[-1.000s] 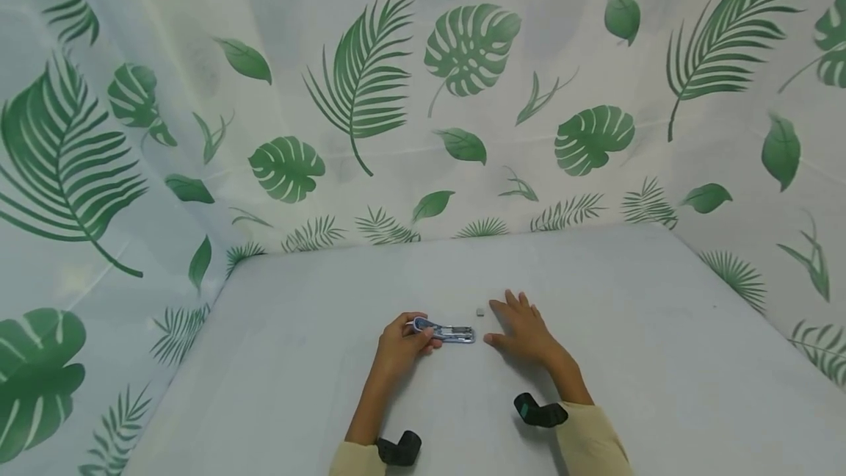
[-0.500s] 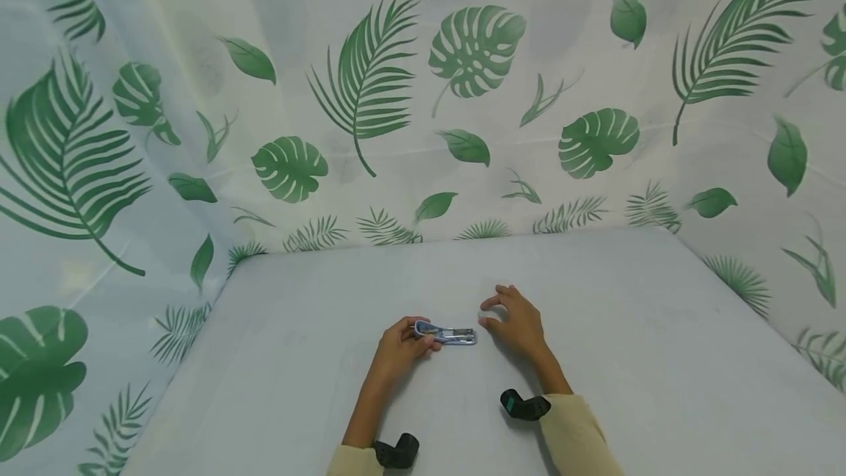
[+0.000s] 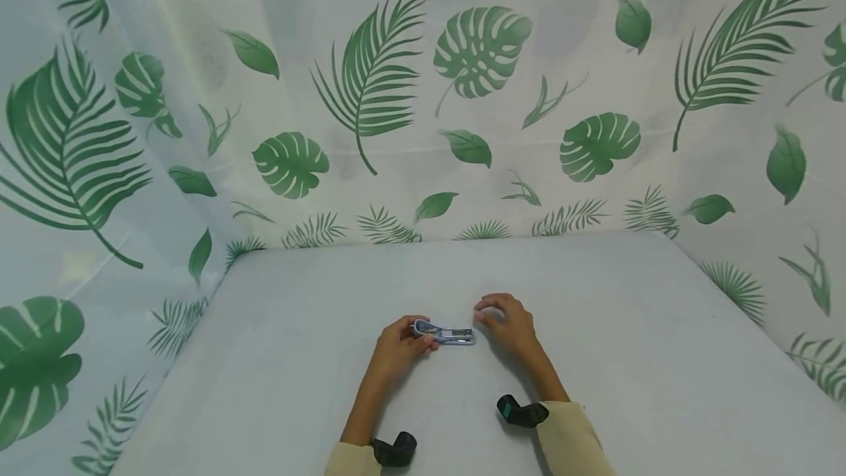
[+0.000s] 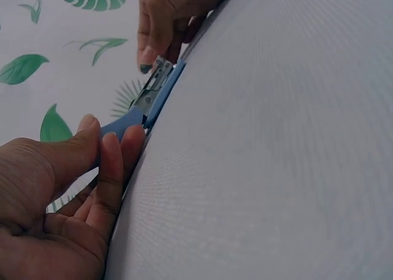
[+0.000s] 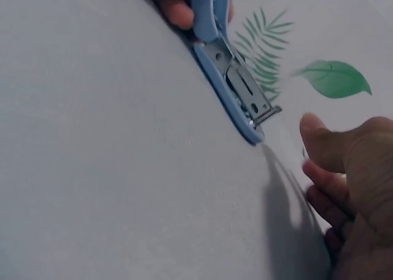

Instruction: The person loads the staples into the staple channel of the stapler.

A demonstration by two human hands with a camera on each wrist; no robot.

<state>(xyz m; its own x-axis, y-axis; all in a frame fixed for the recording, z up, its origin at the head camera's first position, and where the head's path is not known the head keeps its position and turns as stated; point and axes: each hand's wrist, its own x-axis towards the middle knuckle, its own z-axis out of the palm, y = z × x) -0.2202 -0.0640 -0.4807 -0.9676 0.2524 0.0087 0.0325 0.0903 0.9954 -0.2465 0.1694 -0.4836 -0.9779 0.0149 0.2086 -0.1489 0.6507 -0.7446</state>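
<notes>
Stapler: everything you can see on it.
The stapler is light blue, with a plastic-looking handle and base and silver, metal-looking parts between. In the head view it is held crosswise at the white table; whether its base sits flush is unclear. The left hand holds the handle end; the metal end points toward the right hand, which is not touching it.

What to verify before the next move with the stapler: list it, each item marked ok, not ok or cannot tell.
1. Left hand holds the blue stapler: ok.
2. Right hand apart from the stapler: ok, a gap shows in the right wrist view.
3. Stapler's metal part exposed: ok.
4. Small dark piece at the right hand's fingertips: ok.
5. Firm grip on that piece: cannot tell.
</notes>
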